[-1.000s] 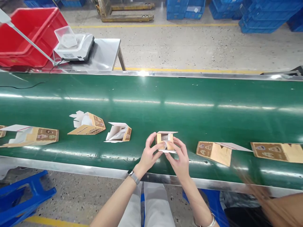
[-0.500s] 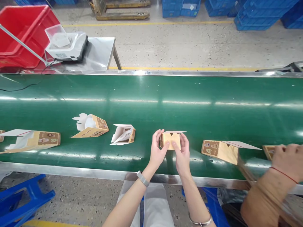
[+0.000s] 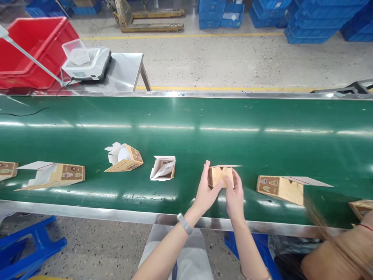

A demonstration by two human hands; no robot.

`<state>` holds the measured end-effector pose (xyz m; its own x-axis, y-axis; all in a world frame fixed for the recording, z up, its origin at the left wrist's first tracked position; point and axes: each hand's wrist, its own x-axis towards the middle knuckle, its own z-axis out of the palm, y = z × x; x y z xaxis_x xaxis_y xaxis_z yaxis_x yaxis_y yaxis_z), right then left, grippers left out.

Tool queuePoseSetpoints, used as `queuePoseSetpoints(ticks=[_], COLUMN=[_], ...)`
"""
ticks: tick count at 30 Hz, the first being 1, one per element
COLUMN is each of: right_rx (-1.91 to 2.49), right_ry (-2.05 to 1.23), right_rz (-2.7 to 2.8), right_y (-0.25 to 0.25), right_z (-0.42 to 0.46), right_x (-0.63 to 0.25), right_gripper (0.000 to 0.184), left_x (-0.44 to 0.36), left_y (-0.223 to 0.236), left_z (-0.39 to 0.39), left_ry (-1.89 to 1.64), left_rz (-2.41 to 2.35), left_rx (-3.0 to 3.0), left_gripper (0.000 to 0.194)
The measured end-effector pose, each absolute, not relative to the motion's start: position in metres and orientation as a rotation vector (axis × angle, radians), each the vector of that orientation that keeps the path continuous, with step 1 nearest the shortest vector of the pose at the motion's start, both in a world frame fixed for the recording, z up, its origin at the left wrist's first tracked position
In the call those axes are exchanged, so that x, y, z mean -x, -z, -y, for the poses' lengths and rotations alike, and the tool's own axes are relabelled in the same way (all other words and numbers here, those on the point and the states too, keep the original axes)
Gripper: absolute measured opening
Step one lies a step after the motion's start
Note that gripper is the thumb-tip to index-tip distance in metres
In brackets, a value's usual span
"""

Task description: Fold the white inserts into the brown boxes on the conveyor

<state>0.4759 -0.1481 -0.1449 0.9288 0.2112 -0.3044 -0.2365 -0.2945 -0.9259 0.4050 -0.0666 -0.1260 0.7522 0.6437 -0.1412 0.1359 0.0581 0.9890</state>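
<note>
A small tan cardboard carton (image 3: 220, 175) is held just above the green conveyor belt (image 3: 186, 116), its white top flap sticking out to the right. My left hand (image 3: 206, 191) grips its left side, thumb on the front face. My right hand (image 3: 234, 193) holds its right side with fingers pressed on the folded front flaps. Both wrists wear bands.
Several more open cartons lie on the belt: one (image 3: 163, 168) and another (image 3: 124, 157) to the left, a longer one (image 3: 55, 174) further left, one (image 3: 280, 188) to the right. Another person's arm (image 3: 344, 252) reaches in at the bottom right. A scale (image 3: 86, 64) and a red crate (image 3: 32, 46) stand behind the belt.
The carton's open end was facing me a second ago; now its folded tan flaps are closed under my fingers. The other person's hand has drawn back to the right edge.
</note>
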Motion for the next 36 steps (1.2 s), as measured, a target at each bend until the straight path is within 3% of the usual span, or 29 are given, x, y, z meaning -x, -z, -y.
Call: queuePoseSetpoints(ticks=[2,5,7,9,11,14,21,27,31,36], right_rx=[1.924,2.008,1.955,1.878,1.806,1.756,1.818,1.922,2.004,2.048], right_ry=[-0.229,0.114,0.009,-0.257,-0.424,-0.424,-0.210,-0.372,-0.308,-0.352], right_rz=[0.080,0.397,0.626,0.774,0.812,0.780,0.831,0.952,1.109,1.260], right_y=[0.127,0.100,0.091,0.094,0.106,0.125,0.134,0.127,0.119,0.113], right_z=[0.158,0.160,0.149,0.129,0.106,0.082,0.084,0.096,0.097,0.108], right_x=[-0.468,-0.445,-0.429,-0.414,-0.404,-0.397,-0.406,-0.433,-0.451,-0.474], right_gripper=[0.063,0.040,0.025,0.032,0.052,0.071,0.061,0.056,0.048,0.052], left_x=[-0.373,-0.311,-0.276,-0.257,-0.256,-0.271,-0.297,-0.303,-0.308,-0.314], left_y=[0.106,0.088,0.088,0.096,0.107,0.124,0.147,0.147,0.142,0.137], left_z=[0.062,0.041,0.017,-0.009,-0.031,-0.046,-0.038,-0.044,-0.043,-0.037], left_ry=[-0.459,-0.726,-0.992,-1.073,-0.905,-0.646,-0.664,-0.598,-0.594,-0.562], left_rz=[-0.583,-0.545,-0.737,-0.922,-0.902,-0.662,-0.452,-0.382,-0.376,-0.387], left_rx=[-1.628,-1.846,-1.933,-1.976,-2.052,-2.100,-2.046,-2.254,-2.416,-2.464], left_gripper=[0.059,0.022,0.017,0.026,0.039,0.048,0.045,0.042,0.043,0.045])
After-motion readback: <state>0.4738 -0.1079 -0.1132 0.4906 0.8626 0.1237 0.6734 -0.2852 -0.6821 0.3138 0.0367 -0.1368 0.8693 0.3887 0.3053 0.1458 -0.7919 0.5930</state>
